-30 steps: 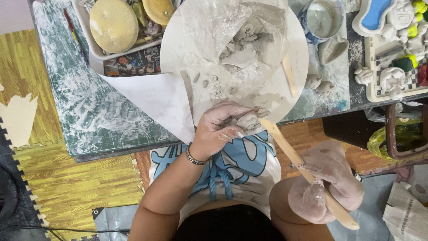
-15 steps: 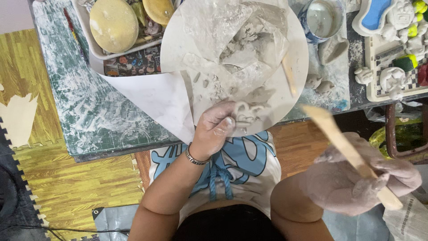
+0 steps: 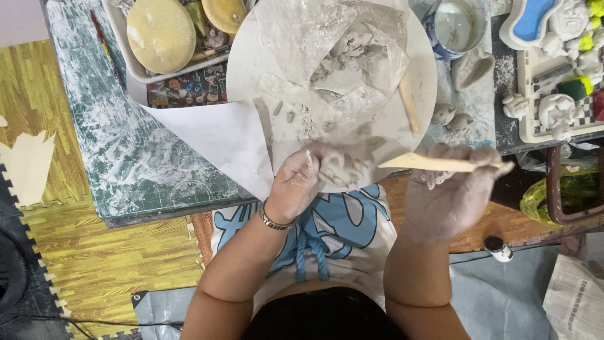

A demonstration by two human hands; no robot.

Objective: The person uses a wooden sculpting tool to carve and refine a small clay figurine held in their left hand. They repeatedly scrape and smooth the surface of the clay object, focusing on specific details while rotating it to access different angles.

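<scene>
Landmark for all positions: the round white board [image 3: 251,56] on the table [image 3: 113,145].

Left hand [image 3: 299,186]: at the board's near edge, fingers curled and closed around a small grey clay lump [image 3: 340,167], which rests on or just above that edge. The hand is coated in clay; a bracelet sits at the wrist.

Right hand [image 3: 450,195]: off the board's near right edge, over the lap. Fingers are wrapped around the handle end of a flat wooden modelling tool [image 3: 434,164]. The tool lies roughly level, its pointed tip aimed at the clay lump and close to it; contact cannot be confirmed.

On the board: a crumpled clear plastic sheet [image 3: 327,44] holding further grey clay at the centre, loose crumbs nearer the person, and a second wooden stick [image 3: 409,104] toward the right edge.

Beside the board: a sheet of white paper [image 3: 214,138] partly under its left edge; a tray with yellow sponges [image 3: 160,34] to the far left; a cup of cloudy water [image 3: 459,25] to the far right; small finished clay figures [image 3: 553,110] further right.

Progress, as judged: the lump is roughly shaped but shows no clear finished form. Bulk clay remains unused in the plastic. Detailing with the tool appears to be the stage in hand; most shaping work seems outstanding.
</scene>
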